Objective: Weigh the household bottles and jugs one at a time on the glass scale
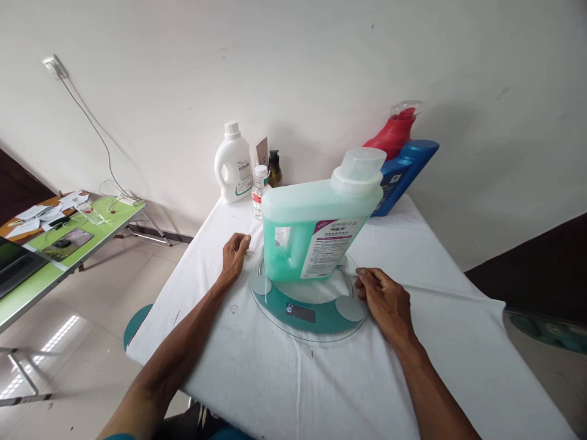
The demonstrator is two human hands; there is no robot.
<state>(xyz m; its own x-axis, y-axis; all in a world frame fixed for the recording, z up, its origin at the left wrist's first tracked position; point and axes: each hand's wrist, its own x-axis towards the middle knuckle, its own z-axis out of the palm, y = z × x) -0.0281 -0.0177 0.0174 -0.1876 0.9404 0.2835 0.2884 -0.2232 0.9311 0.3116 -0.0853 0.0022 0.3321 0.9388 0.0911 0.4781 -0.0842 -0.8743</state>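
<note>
Status: green jug [298, 235] is on the scale [328, 315], upright, cap on. Looks like placement is done. Display is lit, but I can't read the value, so can't confirm a settled reading. Everything else sits off the scale.

Hands are apart, one each side of the scale, neither on the jug. Left hand [235, 253] rests left of it, fingers loosely curled, nothing visible in it. Right hand [387, 299] has fingertips at the right rim; can't tell if they're pinching the glass or just next to it.

Materials: scale is a round clear glass plate, teal curved band, flat grey discs. Jug is translucent plastic, slab-sided, with a handle hole, printed label, frosted cap and green liquid inside. Surface [275, 385] under the scale is draped in white cloth, soft, creased.

Behind the scale, left: opaque white bottle [236, 153] with a molded handle, small bottle [257, 198] with a red and white label, dark glossy pump bottle [275, 171]. Behind the scale, right: glossy blue bottle [397, 177], leaning shape, and red bottle [397, 134] with a clear cap.
</note>
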